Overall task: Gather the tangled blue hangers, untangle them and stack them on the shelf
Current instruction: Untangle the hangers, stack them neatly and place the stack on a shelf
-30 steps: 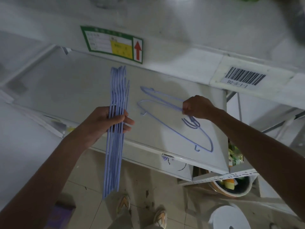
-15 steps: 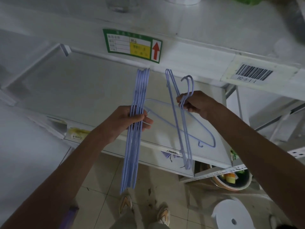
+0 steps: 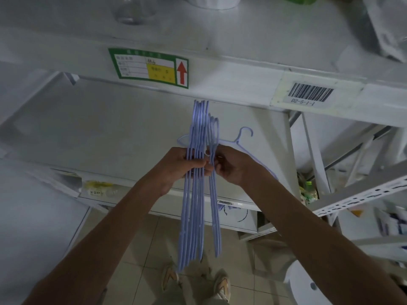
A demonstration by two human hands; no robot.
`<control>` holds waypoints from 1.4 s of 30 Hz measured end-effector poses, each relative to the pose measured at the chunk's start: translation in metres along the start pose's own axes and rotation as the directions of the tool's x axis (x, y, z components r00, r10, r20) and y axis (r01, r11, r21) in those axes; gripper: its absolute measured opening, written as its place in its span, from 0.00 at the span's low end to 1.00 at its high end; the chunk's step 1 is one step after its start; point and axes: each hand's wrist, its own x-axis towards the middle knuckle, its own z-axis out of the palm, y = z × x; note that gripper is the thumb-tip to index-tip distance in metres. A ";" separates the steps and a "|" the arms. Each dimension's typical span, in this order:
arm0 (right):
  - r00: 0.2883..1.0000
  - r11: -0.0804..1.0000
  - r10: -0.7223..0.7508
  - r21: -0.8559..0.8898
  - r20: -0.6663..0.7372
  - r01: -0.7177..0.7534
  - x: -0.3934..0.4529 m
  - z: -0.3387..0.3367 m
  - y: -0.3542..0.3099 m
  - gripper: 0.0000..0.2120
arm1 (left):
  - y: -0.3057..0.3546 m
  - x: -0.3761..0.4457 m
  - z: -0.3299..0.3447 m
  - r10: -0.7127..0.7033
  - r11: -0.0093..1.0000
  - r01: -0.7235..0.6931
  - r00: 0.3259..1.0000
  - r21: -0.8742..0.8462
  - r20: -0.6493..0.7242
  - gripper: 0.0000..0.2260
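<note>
White shelving filled my view, and the shelf [image 3: 123, 133] lay just behind the hands. My left hand [image 3: 182, 165] was curled tight round a bunch of blue hangers [image 3: 193, 205] held on edge, running from twelve o'clock down to six. Touching it at three o'clock, my right hand [image 3: 229, 167] pinched two more hangers [image 3: 214, 216] against the bunch. One loose hanger [image 3: 241, 140] lay flat on the shelf at one o'clock from the hands.

Light: dim, cool, even
Shadows: soft, faint
Focus: slightly soft throughout
Edges: wide-angle bending of straight lines
Glare: not visible
</note>
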 end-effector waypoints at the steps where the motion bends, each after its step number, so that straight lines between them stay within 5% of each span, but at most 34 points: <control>1: 1.000 1.000 0.008 -0.005 -0.003 -0.008 0.000 0.000 0.000 0.09 | -0.001 0.002 0.002 -0.007 1.000 0.008 1.000 0.024 -0.017 0.07; 7: 0.998 0.994 0.009 0.105 -0.061 -0.003 0.002 -0.001 -0.016 0.06 | -0.005 0.013 0.014 -0.028 0.989 0.040 0.996 0.145 -0.084 0.04; 15: 0.994 0.995 -0.094 -0.045 -0.047 0.092 0.007 -0.007 0.000 0.21 | -0.012 0.018 0.021 -0.005 1.000 0.006 0.999 0.019 -0.041 0.07; 20: 0.976 0.990 -0.132 -0.030 0.172 0.139 0.000 -0.019 0.006 0.24 | -0.015 0.022 0.021 -0.039 0.993 0.037 0.999 -0.108 -0.012 0.11; 25: 0.877 0.955 -0.184 -0.130 0.444 0.267 -0.003 -0.031 0.009 0.13 | -0.012 0.021 0.025 -0.044 0.984 0.055 0.997 -0.169 0.071 0.08; 31: 0.921 0.901 -0.145 -0.336 0.361 0.274 -0.001 -0.032 0.006 0.17 | -0.007 0.017 0.024 -0.103 0.982 0.145 0.946 -0.117 0.306 0.13; 35: 0.927 0.935 -0.142 -0.261 0.346 0.241 -0.002 -0.031 0.005 0.16 | -0.017 0.008 0.032 -0.064 0.917 0.215 0.910 -0.336 0.409 0.15; 42: 0.897 0.962 -0.118 -0.175 0.425 0.209 -0.003 -0.035 0.004 0.18 | -0.029 0.006 0.050 -0.054 0.939 0.179 0.921 -0.294 0.387 0.13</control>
